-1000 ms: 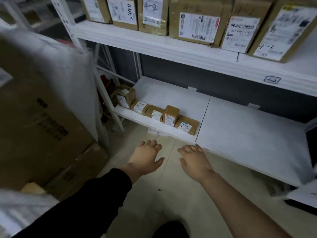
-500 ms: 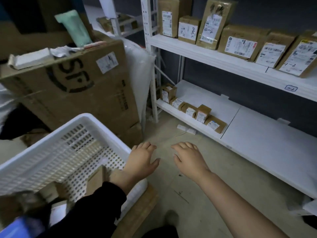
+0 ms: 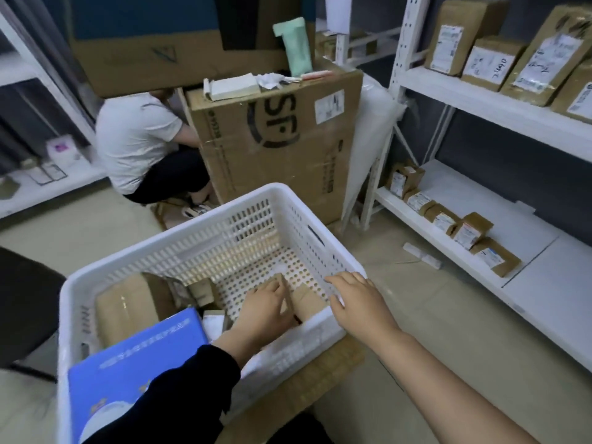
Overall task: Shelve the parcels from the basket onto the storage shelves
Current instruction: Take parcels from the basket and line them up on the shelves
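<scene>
A white perforated basket [image 3: 288,200] stands in front of me on a cardboard box. Inside lie several brown parcels, a large one [image 3: 128,302] at the left and a blue box [image 3: 134,354] near me. My left hand [image 3: 266,309] is down in the basket, fingers closing around a small brown parcel [image 3: 304,299] by the near right wall. My right hand [image 3: 358,302] hovers open over the basket's right rim. White storage shelves [image 3: 499,104] stand at the right, with several small parcels [image 3: 471,229] on the low shelf.
A big SF carton [image 3: 282,149] stands behind the basket. A crouching person [image 3: 141,145] in a white shirt works at its left. Taller parcels [image 3: 490,59] line the upper shelf. A small white item [image 3: 421,255] lies on the floor by the shelf.
My view has swung left from the shelves to the basket. My left hand dropped into the basket onto a small parcel; my right hand came over the rim.
</scene>
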